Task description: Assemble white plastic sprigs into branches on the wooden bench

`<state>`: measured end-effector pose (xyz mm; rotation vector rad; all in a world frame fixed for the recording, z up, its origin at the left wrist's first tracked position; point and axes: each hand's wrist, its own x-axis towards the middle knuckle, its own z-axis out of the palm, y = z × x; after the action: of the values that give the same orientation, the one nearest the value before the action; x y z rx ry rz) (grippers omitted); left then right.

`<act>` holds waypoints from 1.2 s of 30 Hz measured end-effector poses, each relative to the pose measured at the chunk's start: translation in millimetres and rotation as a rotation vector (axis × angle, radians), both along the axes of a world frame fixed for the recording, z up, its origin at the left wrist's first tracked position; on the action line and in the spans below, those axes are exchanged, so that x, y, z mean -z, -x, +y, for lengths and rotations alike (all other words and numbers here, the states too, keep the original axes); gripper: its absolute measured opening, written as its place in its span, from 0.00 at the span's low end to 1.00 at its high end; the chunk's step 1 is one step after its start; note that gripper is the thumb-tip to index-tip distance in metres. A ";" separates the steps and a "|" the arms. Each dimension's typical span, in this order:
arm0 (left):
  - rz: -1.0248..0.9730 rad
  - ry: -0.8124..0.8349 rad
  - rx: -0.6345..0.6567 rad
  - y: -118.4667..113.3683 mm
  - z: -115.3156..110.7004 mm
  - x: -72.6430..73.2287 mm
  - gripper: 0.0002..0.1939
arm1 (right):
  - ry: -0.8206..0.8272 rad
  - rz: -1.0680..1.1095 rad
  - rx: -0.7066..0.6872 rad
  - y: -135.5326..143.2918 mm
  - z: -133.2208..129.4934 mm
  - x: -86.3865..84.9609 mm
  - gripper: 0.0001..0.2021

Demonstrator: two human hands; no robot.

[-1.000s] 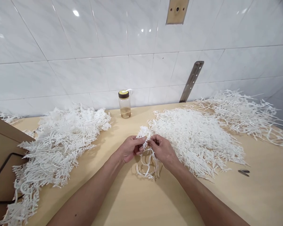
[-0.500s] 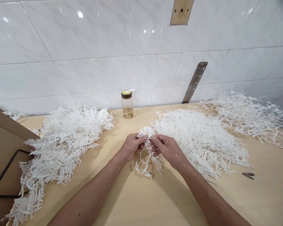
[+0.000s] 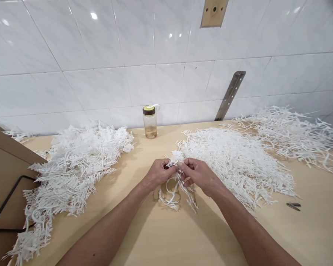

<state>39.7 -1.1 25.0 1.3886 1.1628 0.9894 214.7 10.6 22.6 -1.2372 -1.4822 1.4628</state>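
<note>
Between my two hands is a small bunch of white branching plastic sprigs point(image 3: 175, 158), its thin strands hanging down toward the table. My left hand point(image 3: 158, 170) pinches it from the left with thumb and fingers. From the right, my right hand point(image 3: 195, 171) grips the same bunch, thumb against fingertips; the exact hold is partly hidden. Just beyond my right hand spreads a heap of white sprigs point(image 3: 233, 159). Below my fingers, loose curled white strands point(image 3: 170, 199) trail down by the tabletop.
A large pile of white sprigs point(image 3: 77, 162) lies left, beside a brown panel point(image 3: 8, 162) with a black wire frame. Longer white strands point(image 3: 294, 136) lie far right. A lidded clear bottle point(image 3: 150, 125) stands near the tiled wall. Small metal snips point(image 3: 293, 206) lie right on the table point(image 3: 166, 240).
The bunch between my hands has turned and shifted slightly to the right, and its lower strands now hang farther out. Both hands still hold it.
</note>
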 end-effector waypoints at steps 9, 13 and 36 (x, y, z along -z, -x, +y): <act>-0.028 0.027 -0.058 -1.4 -0.5 1.3 0.20 | 0.044 0.040 0.009 1.4 -0.6 -4.1 0.13; -0.049 0.026 -0.096 -2.5 -0.6 1.8 0.19 | 0.057 0.118 0.010 2.1 0.0 -3.9 0.15; 0.111 -0.151 -0.230 -4.3 3.0 14.7 0.16 | -0.032 -0.107 0.133 1.3 3.1 2.1 0.09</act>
<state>44.1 1.9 10.3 1.4666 1.3774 1.1942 213.3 13.7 20.5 -1.3856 -1.4569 1.2987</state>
